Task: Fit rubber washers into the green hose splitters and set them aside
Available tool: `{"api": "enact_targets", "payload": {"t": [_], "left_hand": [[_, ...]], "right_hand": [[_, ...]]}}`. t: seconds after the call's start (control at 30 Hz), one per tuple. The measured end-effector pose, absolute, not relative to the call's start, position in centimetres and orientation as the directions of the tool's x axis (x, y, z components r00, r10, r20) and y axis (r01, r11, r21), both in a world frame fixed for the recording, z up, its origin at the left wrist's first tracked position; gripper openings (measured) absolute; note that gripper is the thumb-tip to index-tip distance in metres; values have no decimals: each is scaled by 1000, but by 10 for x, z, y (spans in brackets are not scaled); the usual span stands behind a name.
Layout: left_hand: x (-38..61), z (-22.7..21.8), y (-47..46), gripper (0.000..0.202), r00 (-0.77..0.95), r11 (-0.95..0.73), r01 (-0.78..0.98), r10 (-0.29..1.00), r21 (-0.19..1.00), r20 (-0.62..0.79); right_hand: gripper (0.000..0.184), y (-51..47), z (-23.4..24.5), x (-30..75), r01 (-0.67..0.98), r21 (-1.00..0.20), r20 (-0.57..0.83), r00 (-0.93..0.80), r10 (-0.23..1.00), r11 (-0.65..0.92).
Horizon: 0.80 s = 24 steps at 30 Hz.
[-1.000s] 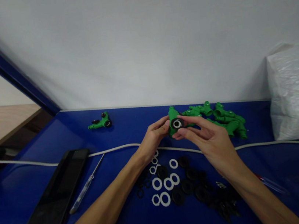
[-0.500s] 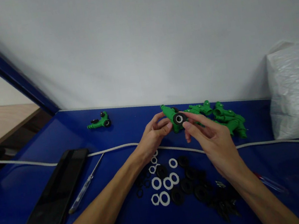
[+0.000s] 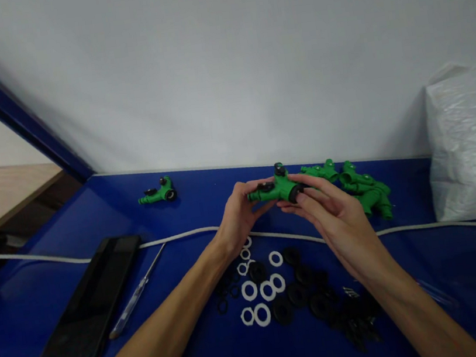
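Between my two hands is a green Y-shaped hose connector [image 3: 281, 186] with black valve levers and a black ring on its wide end. My left hand [image 3: 242, 208] grips the narrow branch on its left side. Fingers of my right hand [image 3: 327, 198] close round the black-ringed end, with the thumb against the ring. Below them on the blue table lie white rings [image 3: 262, 314], black round collars [image 3: 297, 295] and small black O-rings [image 3: 223, 305]. A similar green connector with black levers [image 3: 158, 192] lies at the back left.
Several green connector bodies [image 3: 365, 187] are piled behind my right hand. A white cable [image 3: 184, 235] crosses the blue table [image 3: 195, 186]. To the left lie a phone [image 3: 91, 305] and a screwdriver [image 3: 133, 299]. A plastic-wrapped package [image 3: 472, 145] stands at right, before the wall.
My hands have turned the green connector: its black-ringed opening faced me and now points to the right. Its black levers have come into view on top.
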<state>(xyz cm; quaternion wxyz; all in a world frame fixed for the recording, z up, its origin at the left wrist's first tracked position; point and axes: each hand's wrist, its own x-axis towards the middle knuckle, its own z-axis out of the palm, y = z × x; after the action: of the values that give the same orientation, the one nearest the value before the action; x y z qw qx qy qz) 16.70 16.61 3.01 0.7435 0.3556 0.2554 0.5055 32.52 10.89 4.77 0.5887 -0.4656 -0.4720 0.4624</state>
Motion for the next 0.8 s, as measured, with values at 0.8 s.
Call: {"api": "enact_targets", "payload": {"t": [0.8], "left_hand": [[173,18,167,36,433,170,-519,897,838,86]], "right_hand": [[41,110,43,323,-139,-990,18,28,999,22]]}}
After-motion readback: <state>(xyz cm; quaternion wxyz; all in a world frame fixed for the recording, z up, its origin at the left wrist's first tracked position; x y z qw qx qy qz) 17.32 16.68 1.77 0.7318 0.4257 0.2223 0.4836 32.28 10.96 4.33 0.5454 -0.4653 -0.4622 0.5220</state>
